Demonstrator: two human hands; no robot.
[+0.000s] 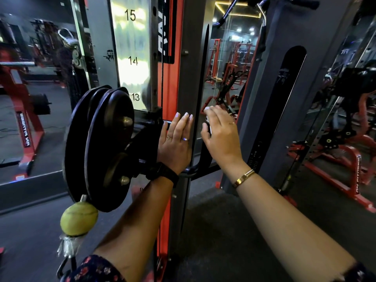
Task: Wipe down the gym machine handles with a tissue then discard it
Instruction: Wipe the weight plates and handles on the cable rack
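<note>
Rack upright (187, 78), grey w/ an orange edge, runs top to bottom through the middle, and there's a shiny strip (132, 58) on its left side marked 15, 14, 13. To the right stands a grey tower (284, 78) w/ a tall dark slot in it. Stack of black weight plates (101, 149) sits on a peg at the left, approx level w/ the 13. A thin black handle (204, 78) runs vertically just right of the upright and bends in at the bottom to join the frame. Left hand (176, 143) lies flat on the upright, fingers straight and together, pointing up, holding nothing, just left of that handle. Right hand (221, 139) is on the other side of the handle, fingers curled over and thumb tucked under, pinching a small pale wad that looks like the tissue (208, 121). Most of it is hidden in the grip, only a bit shows betw thumb and fingers plus a white edge at the fingertips. Tissue is right beside the handle but can't tell if it's actually touching. Yellow-green tennis ball (79, 218) hangs below the plates. Black watch (162, 174) on the left wrist, gold bracelet (243, 178) on the right, and a ring (185, 139) on the left hand.
</note>
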